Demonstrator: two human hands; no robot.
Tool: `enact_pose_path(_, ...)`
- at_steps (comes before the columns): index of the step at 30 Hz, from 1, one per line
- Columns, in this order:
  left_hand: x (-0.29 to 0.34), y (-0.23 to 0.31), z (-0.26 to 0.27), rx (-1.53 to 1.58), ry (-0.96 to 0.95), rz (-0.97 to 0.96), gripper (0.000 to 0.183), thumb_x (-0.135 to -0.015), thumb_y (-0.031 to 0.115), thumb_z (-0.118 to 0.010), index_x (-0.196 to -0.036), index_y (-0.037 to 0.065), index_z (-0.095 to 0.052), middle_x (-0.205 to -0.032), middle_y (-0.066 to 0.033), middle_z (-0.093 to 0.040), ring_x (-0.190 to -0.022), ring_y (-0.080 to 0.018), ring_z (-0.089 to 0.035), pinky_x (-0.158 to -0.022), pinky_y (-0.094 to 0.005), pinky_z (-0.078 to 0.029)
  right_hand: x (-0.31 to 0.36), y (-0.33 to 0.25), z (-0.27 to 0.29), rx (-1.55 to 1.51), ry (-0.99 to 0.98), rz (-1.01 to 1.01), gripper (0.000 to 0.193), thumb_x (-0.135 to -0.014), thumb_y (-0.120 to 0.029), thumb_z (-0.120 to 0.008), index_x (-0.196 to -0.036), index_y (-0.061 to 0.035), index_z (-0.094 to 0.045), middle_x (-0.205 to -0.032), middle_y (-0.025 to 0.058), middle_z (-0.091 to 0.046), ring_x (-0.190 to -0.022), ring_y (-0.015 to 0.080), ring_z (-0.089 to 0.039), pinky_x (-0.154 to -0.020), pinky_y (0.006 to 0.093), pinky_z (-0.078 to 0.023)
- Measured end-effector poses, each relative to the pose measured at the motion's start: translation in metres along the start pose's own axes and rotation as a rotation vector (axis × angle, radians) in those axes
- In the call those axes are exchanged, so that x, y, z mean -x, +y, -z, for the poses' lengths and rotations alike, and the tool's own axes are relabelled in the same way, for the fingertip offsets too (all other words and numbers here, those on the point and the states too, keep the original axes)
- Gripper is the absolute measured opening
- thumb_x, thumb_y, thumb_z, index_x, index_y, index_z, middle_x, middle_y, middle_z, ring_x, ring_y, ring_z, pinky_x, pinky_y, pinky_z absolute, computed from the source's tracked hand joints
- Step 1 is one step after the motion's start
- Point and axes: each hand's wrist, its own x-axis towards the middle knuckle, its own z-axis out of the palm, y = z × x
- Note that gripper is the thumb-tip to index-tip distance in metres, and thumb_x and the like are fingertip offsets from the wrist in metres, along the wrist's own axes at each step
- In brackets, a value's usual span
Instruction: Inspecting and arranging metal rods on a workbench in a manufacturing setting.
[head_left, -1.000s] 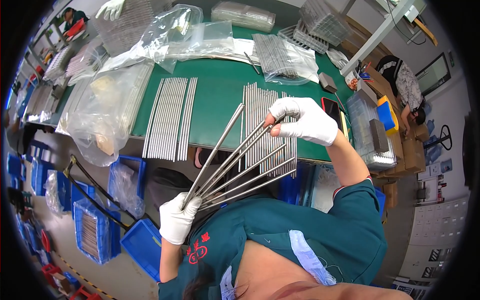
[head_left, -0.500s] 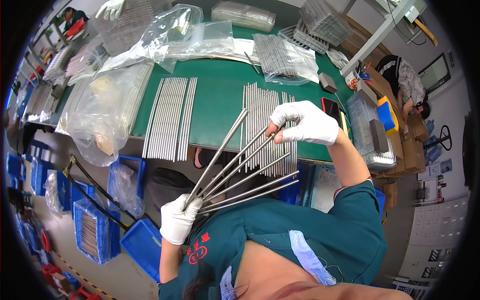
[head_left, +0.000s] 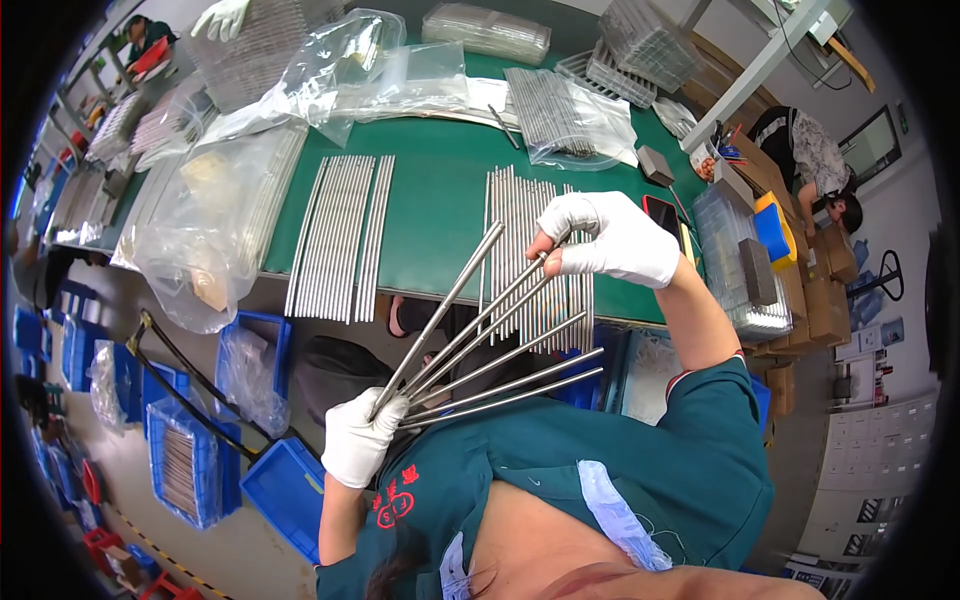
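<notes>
Silvery metal rods [head_left: 437, 321] fan out in the person's two hands, just off the near edge of the green tabletop [head_left: 440, 190], their upper ends overlapping that edge in view. White-gloved, the left hand [head_left: 362, 438] is clamped around the gathered lower ends, on the person's side of the tabletop. Over the tabletop's near right part, the right hand [head_left: 612, 242], its glove leaving thumb and fingertip bare, pinches the upper end of the fan's middle rods; whether it grips one or two, I cannot tell. The hands are well apart, joined only by the rods.

On the tabletop's left half lies a flat row of rods [head_left: 330, 240]; on its right half, partly behind the right hand, lies a second batch [head_left: 520, 215]. Near the tabletop's right edge are a dark phone [head_left: 660, 212] and a grey block [head_left: 655, 167]. Clear plastic bags [head_left: 345, 70] lie along its far side. Below its left end, blue crates [head_left: 282, 495] stand on the floor. Beyond its right end, a co-worker [head_left: 818, 165] bends over cartons [head_left: 830, 310].
</notes>
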Motion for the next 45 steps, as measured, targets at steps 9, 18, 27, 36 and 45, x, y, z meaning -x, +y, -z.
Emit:
enact_pose_path(9,-0.001,0.0,0.005,0.127,-0.157,0.134,0.021,-0.081,0.02,-0.059,-0.079,-0.001,-0.06,-0.06,-0.0067,-0.058,-0.051,-0.0114,-0.056,-0.051,-0.0234,-0.044,0.001,0.0,0.004,0.408,-0.088,0.228,0.017,-0.069,-0.016,-0.069,-0.082,-0.0061,-0.064,-0.074,0.0048,-0.06,-0.072,0.0154,-0.058,-0.065,0.0245,-0.045)
enact_pose_path(18,0.0,-0.004,0.006,0.481,-0.241,0.36,0.022,-0.084,0.016,-0.055,-0.081,-0.006,-0.058,-0.065,-0.0063,-0.058,-0.054,-0.0118,-0.057,-0.05,-0.0256,-0.048,-0.001,-0.001,0.002,0.41,-0.142,0.293,0.017,-0.064,-0.015,-0.072,-0.074,-0.0044,-0.062,-0.071,0.0039,-0.061,-0.066,0.0165,-0.057,-0.058,0.0256,-0.044)
enact_pose_path(27,0.0,0.001,0.005,0.459,-0.233,0.322,0.022,-0.085,0.015,-0.053,-0.084,-0.006,-0.057,-0.065,-0.0071,-0.059,-0.054,-0.012,-0.058,-0.051,-0.0254,-0.049,-0.008,0.0,0.013,0.275,0.034,0.257,0.015,-0.069,-0.007,-0.068,-0.082,-0.0014,-0.063,-0.076,0.0041,-0.06,-0.071,0.0118,-0.056,-0.064,0.0244,-0.045)
enact_pose_path(36,0.001,-0.003,0.003,0.401,-0.302,0.308,0.023,-0.084,0.017,-0.053,-0.086,-0.005,-0.059,-0.063,-0.0069,-0.059,-0.055,-0.0116,-0.059,-0.053,-0.0253,-0.049,-0.02,0.008,0.006,0.268,-0.043,0.244,0.017,-0.071,-0.013,-0.068,-0.085,-0.0049,-0.064,-0.076,0.0041,-0.06,-0.073,0.0123,-0.057,-0.067,0.024,-0.045)
enact_pose_path(45,-0.001,-0.006,0.004,0.347,-0.336,0.316,0.027,-0.085,0.021,-0.052,-0.089,-0.004,-0.06,-0.064,-0.0078,-0.06,-0.054,-0.0127,-0.06,-0.053,-0.0255,-0.048,-0.016,0.006,0.004,0.34,-0.043,0.257,0.017,-0.067,-0.007,-0.07,-0.082,-0.0029,-0.063,-0.076,0.0036,-0.06,-0.073,0.0128,-0.057,-0.067,0.0244,-0.044)
